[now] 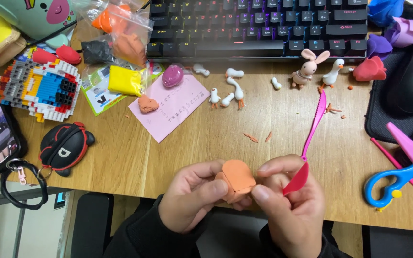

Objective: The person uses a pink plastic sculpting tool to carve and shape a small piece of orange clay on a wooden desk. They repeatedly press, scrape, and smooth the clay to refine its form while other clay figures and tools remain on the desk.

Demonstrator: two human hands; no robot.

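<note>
Over the desk's (120,157) near edge, the left hand (192,193) and right hand (290,205) pinched an orange clay lump (236,177) between them; the right also gripped a pink plastic knife (311,138).

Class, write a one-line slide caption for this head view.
Both hands, left and right, shape an orange clay piece over a wooden desk; the right also holds a red tool.
</note>
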